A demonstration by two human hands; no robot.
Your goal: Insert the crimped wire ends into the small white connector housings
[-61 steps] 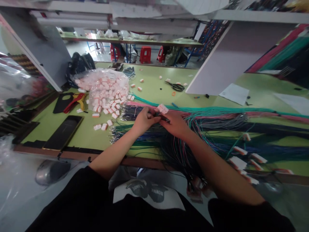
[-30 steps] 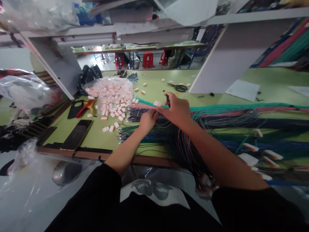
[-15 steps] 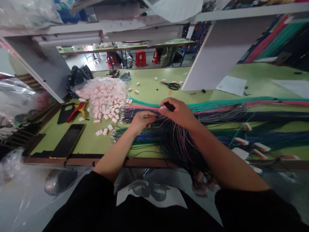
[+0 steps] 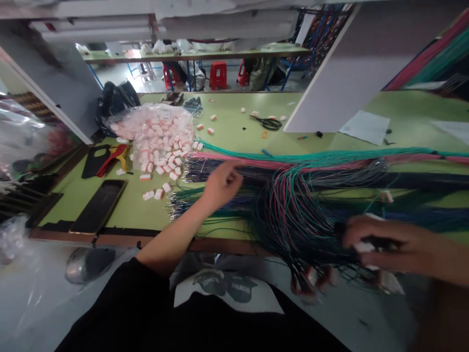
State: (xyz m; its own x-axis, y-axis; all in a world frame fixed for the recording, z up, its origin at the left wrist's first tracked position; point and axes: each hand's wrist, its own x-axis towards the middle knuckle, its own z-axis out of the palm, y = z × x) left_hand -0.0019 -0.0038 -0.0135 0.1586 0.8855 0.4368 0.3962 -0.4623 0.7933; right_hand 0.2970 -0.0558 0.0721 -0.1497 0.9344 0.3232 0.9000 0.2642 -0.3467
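Over the bundles of thin wires, my left hand (image 4: 223, 185) hovers with its fingers loosely bent and apart; I see nothing in it. Below it run dark wires (image 4: 252, 172) and pink wires (image 4: 227, 159) with bare metal ends at the left. At the right front edge, my right hand (image 4: 384, 247) is smeared by motion. A white connector (image 4: 366, 248) shows between its thumb and fingers, but whether it is gripped is unclear. A curved bunch of teal, pink and black wires (image 4: 289, 205) hangs over the edge, with blurred white-and-orange connectors (image 4: 311, 278) at its lower end.
Left of the wires, a clear bag (image 4: 154, 127) holds many white-and-orange connectors, more lying loose beside it. Red-and-yellow pliers (image 4: 112, 159) and a dark phone (image 4: 98, 206) lie farther left. Black scissors (image 4: 269, 122) lie behind, near a white shelf upright (image 4: 322, 78).
My right hand has moved from beside my left hand to the right front edge. My left hand has shifted slightly and its fingertips have come away from the wires. The view has tilted down.
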